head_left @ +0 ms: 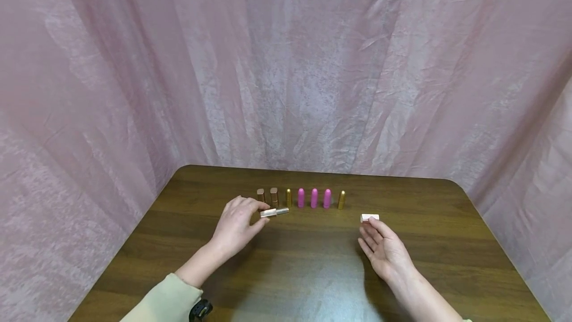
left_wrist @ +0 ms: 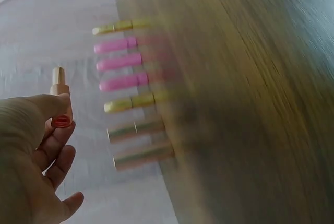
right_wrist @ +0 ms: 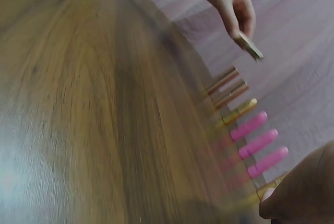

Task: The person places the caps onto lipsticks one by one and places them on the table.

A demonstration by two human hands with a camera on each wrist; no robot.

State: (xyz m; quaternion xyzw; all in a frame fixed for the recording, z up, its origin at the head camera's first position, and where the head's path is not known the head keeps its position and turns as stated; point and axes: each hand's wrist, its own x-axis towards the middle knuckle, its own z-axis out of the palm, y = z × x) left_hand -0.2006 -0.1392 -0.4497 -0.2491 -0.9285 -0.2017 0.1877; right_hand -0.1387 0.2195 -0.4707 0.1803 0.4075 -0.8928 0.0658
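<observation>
My left hand (head_left: pixel 237 225) pinches an uncapped lipstick tube (head_left: pixel 268 213) between thumb and fingers above the table. The tube lies nearly level, its narrow metallic neck pointing right; a red spot shows on its near end in the left wrist view. Well to the right, my right hand (head_left: pixel 386 252) holds a small pale lipstick cap (head_left: pixel 370 217) at its fingertips, palm turned up and the other fingers loosely spread. Tube and cap are far apart. In the right wrist view only the thumb (right_wrist: pixel 300 195) of that hand shows; the cap is hidden there.
A row of upright lipsticks stands toward the back of the wooden table (head_left: pixel 313 272): two brown-copper ones (head_left: pixel 274 198), a gold one (head_left: pixel 288 198), three pink ones (head_left: pixel 314 198) and another gold one (head_left: pixel 341 200). Pink curtains (head_left: pixel 308 73) hang behind the table.
</observation>
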